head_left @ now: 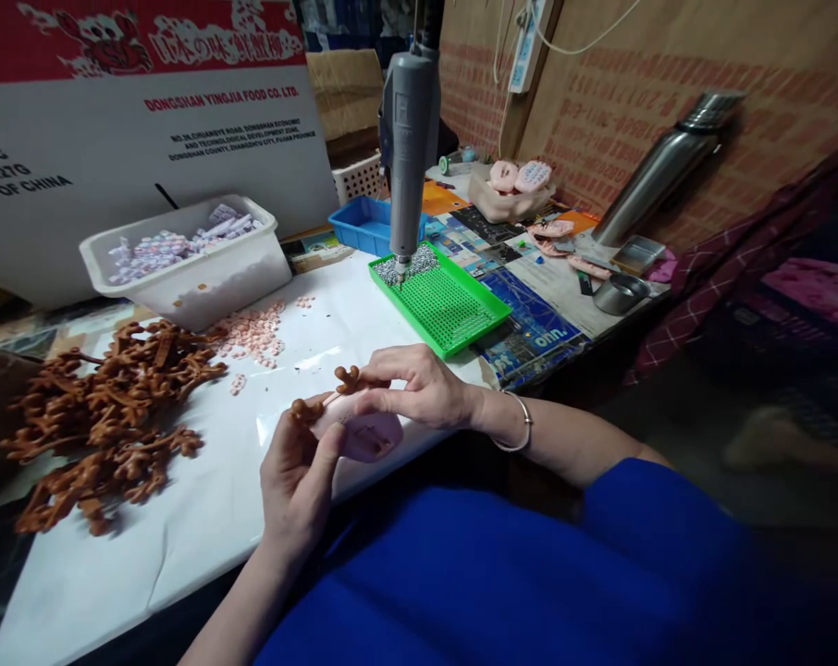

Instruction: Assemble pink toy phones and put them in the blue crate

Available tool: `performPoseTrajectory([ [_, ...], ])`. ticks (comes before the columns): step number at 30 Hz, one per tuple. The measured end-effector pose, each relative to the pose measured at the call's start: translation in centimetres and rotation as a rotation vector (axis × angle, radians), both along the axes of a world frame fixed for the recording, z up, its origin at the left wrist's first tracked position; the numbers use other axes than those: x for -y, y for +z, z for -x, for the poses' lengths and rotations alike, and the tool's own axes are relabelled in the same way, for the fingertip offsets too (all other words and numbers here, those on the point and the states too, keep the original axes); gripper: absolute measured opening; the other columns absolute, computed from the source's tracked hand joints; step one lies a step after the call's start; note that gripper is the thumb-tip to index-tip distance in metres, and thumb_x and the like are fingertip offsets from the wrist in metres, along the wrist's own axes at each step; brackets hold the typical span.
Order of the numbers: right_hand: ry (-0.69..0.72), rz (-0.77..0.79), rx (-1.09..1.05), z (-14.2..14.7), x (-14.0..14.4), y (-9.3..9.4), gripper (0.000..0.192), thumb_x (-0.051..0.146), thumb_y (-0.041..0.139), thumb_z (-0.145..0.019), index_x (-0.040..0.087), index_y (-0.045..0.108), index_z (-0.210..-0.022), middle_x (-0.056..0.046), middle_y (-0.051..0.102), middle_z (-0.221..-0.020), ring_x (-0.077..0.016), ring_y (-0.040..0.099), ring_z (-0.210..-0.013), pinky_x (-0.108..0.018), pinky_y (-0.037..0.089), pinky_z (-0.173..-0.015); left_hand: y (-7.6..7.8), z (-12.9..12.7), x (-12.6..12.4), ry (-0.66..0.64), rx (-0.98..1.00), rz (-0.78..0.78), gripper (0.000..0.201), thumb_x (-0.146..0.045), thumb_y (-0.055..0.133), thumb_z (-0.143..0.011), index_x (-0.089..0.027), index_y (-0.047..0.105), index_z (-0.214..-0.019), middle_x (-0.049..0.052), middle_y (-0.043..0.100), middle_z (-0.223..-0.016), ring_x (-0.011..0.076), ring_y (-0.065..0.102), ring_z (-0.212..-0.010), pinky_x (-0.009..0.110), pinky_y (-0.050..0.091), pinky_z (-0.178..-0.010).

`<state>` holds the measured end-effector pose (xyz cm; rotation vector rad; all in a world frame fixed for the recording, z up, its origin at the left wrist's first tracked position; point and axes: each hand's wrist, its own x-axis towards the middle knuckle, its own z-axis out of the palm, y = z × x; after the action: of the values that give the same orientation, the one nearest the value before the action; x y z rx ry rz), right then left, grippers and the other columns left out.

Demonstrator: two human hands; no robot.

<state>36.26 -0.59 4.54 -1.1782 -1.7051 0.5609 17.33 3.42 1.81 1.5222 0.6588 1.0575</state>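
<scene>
Between my two hands is a pale pink plastic shell (370, 437), held over the table's front edge. Brown knobbed plastic pieces (347, 377) stick out along its upper side. My left hand (298, 467) grips the shell's left end, thumb on its face and fingers behind. With thumb and fingers pinched, my right hand (419, 388) holds the upper right side by a brown knob. The shell's far side is hidden from me. Left of my hands lies a heap of brown branching plastic pieces (114, 398), with small pink parts (252, 335) scattered beside it.
A grey electric screwdriver (411, 148) hangs tip-down over a green tray (481, 326) holding small metal screws. Behind stand a white bin (217, 277) of pale purple parts and a blue tray (363, 227). Rightward are a steel flask (659, 166) and a metal cup (622, 294).
</scene>
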Motion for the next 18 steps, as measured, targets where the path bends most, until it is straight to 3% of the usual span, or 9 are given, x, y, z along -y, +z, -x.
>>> performPoseTrajectory([
  [4, 0.002, -0.047, 0.059, 0.7, -0.1, 0.0, 0.023, 0.031, 0.069, -0.089, 0.01, 0.074, -0.098, -0.001, 0.064, -0.079, -0.0092, 0.057, -0.072, -0.021, 0.046, -0.071, -0.9, 0.3, -0.5, -0.031, 0.006, 0.01, 0.032, -0.04, 0.075, -0.083, -0.025, 0.072, -0.111, 0.004, 0.071, -0.111, 0.0188, 0.065, -0.107, 0.026, 0.051, -0.094],
  [8, -0.077, -0.19, 0.153, 1.9, -0.2, -0.2, 0.036, 0.035, 0.076, -0.082, 0.007, 0.071, -0.105, -0.004, 0.066, -0.082, -0.0116, 0.058, -0.076, -0.023, 0.047, -0.072, -1.5, 0.1, -0.7, 0.043, 0.223, 0.087, 0.028, -0.038, 0.08, -0.078, -0.03, 0.074, -0.104, 0.001, 0.072, -0.108, 0.0163, 0.066, -0.105, 0.026, 0.051, -0.095],
  [13, -0.075, -0.341, 0.118, 2.7, -0.7, -0.4, 0.023, 0.028, 0.074, -0.085, 0.008, 0.072, -0.097, -0.003, 0.066, -0.078, -0.0105, 0.058, -0.075, -0.023, 0.048, -0.072, -1.4, 0.0, -0.6, 0.063, 0.332, 0.029, 0.026, -0.027, 0.085, -0.073, -0.033, 0.075, -0.097, -0.004, 0.072, -0.095, 0.0105, 0.068, -0.091, 0.02, 0.052, -0.088],
  [15, -0.041, -0.331, 0.011, 2.7, -0.8, -0.5, 0.019, 0.023, 0.076, -0.082, 0.008, 0.073, -0.094, -0.001, 0.065, -0.076, -0.0087, 0.057, -0.072, -0.02, 0.047, -0.069, -1.2, 0.1, -0.6, 0.083, 0.328, 0.024, 0.026, -0.023, 0.086, -0.071, -0.032, 0.076, -0.094, -0.004, 0.072, -0.092, 0.0099, 0.068, -0.089, 0.019, 0.053, -0.086],
  [18, -0.012, -0.196, -0.08, 2.5, -1.0, -0.4, 0.019, 0.022, 0.078, -0.08, 0.008, 0.073, -0.093, 0.0, 0.064, -0.077, -0.0075, 0.058, -0.071, -0.019, 0.047, -0.068, -1.0, 0.1, -0.7, 0.075, 0.303, 0.067, 0.024, -0.026, 0.086, -0.071, -0.03, 0.076, -0.093, -0.003, 0.072, -0.091, 0.0103, 0.067, -0.089, 0.019, 0.052, -0.086],
])
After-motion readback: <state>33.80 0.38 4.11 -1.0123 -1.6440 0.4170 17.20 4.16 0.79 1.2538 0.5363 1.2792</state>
